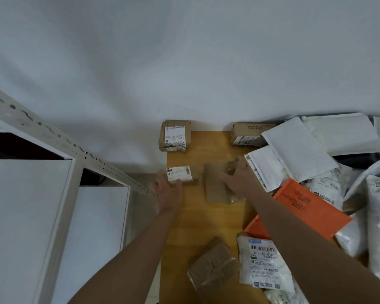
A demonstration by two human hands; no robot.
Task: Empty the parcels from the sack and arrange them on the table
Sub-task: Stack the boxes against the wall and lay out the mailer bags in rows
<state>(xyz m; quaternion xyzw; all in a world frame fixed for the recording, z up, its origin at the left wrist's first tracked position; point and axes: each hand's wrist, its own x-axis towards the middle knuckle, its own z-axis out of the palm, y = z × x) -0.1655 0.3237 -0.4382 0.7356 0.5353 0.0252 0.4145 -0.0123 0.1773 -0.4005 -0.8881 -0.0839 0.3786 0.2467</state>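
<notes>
A white wall backed the wooden counter (206, 220). Left of the flat brown parcel (215, 183) at its centre, the left hand (168, 191) held a small labelled box (180, 175), fingers curled on its near edge. The right hand (236, 176) pressed the flat parcel (fingers spread). Right of it lay heaped white mailers (298, 148) and an orange envelope (301, 205).
</notes>
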